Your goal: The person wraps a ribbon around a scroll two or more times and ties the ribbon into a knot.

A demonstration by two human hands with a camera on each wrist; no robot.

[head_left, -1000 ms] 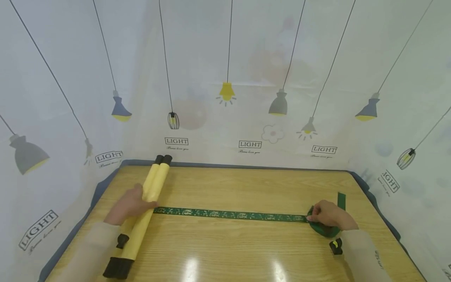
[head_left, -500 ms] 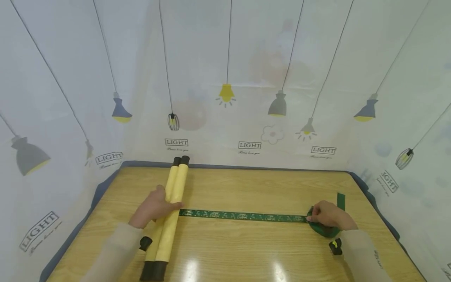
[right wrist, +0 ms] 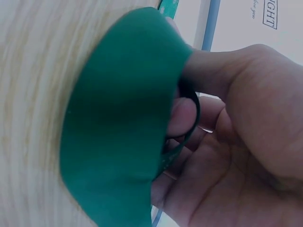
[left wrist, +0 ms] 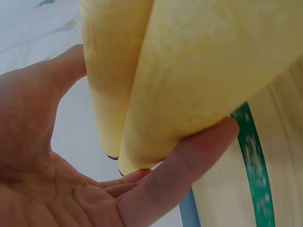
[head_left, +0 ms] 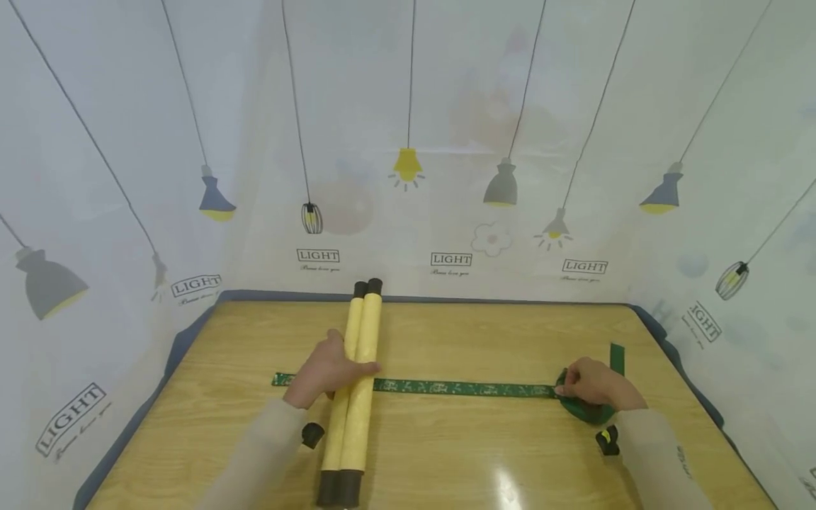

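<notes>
Two pale yellow rolls with black ends (head_left: 361, 418) lie side by side across a printed green ribbon (head_left: 446, 387). My left hand (head_left: 324, 367) grips the pair, thumb over the near roll and fingers on the other side. In the left wrist view the yellow surface (left wrist: 189, 71) fills the space between thumb and fingers. At the right, my right hand (head_left: 599, 384) pinches the ribbon where it bends into a loop. The loop's plain green side (right wrist: 123, 109) shows large in the right wrist view, with the fingers partly hidden behind it. The ribbon's left end (head_left: 280, 380) lies flat on the table.
The wooden table (head_left: 472, 453) has a dark blue edge along the printed white backdrop (head_left: 408, 234). Black wrist straps (head_left: 312, 435) show beneath the left wrist. A ribbon tail (head_left: 617, 358) sticks up behind the right hand.
My left hand has moved the two yellow rolls to the right along the ribbon, uncovering its left end. The right hand has stayed in place, pinching the ribbon.
</notes>
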